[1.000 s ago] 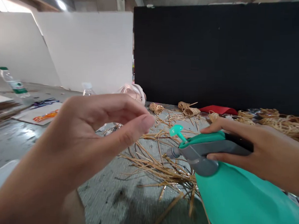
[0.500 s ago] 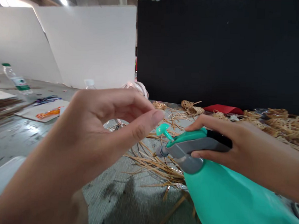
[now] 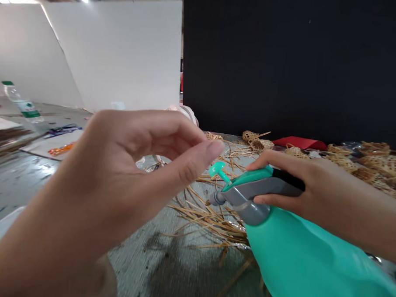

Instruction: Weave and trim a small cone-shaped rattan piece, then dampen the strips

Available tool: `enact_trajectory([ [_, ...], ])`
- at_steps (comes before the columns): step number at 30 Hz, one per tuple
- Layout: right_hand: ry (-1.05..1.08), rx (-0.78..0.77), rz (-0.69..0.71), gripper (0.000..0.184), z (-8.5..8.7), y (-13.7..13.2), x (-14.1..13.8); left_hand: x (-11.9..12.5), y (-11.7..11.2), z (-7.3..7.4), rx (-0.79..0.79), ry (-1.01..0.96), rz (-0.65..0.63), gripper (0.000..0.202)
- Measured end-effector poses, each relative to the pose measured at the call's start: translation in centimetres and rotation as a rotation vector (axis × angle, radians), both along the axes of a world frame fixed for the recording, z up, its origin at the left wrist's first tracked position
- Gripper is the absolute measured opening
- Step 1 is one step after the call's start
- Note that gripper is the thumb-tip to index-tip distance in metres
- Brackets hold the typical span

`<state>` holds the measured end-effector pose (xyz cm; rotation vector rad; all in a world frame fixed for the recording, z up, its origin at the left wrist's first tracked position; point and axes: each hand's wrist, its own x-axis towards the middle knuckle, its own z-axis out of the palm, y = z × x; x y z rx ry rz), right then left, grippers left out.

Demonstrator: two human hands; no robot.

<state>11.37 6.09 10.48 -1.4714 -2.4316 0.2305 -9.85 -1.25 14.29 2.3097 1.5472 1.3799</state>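
Observation:
A green pressure spray bottle (image 3: 298, 253) with a grey head is tilted, its nozzle pointing left. My right hand (image 3: 291, 179) is wrapped round the grey and black handle on top of it. The green plunger knob (image 3: 217, 168) sticks up from the head, close below my left fingertips but seemingly apart from them. My left hand (image 3: 128, 158) is raised on the left, with thumb and fingers curled together in a pinch. Whatever lies between those fingertips, if anything, cannot be made out.
Loose bamboo strips (image 3: 211, 219) lie on the grey surface below the nozzle. Woven bamboo pieces (image 3: 374, 160) are heaped at the right, near a red sheet (image 3: 299, 143). A water bottle (image 3: 22, 103) stands far left. White and black panels (image 3: 287, 65) rise behind.
The view has shifted slightly. Both hands and the spray bottle keep nearly the same pose, with my left fingertips a little farther right in the view.

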Motion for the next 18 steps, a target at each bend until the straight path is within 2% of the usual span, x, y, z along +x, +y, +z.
enact_trajectory([
  [5,0.078,0.027,0.02,0.02,0.6,-0.6,-0.4,0.7,-0.3,-0.1,-0.096,-0.067,0.022,0.02],
  [8,0.125,-0.011,0.053,0.018,0.5,-1.0,-0.1,0.8,-0.5,-0.1,-0.125,-0.089,0.015,0.015],
  [14,0.017,0.102,-0.035,0.026,-0.6,-0.9,3.5,0.4,1.0,-0.7,-0.092,-0.022,-0.001,0.016],
  [18,-0.096,0.077,-0.143,0.026,-0.9,-1.2,6.1,0.0,2.4,-1.3,-0.008,0.089,-0.042,0.017],
])
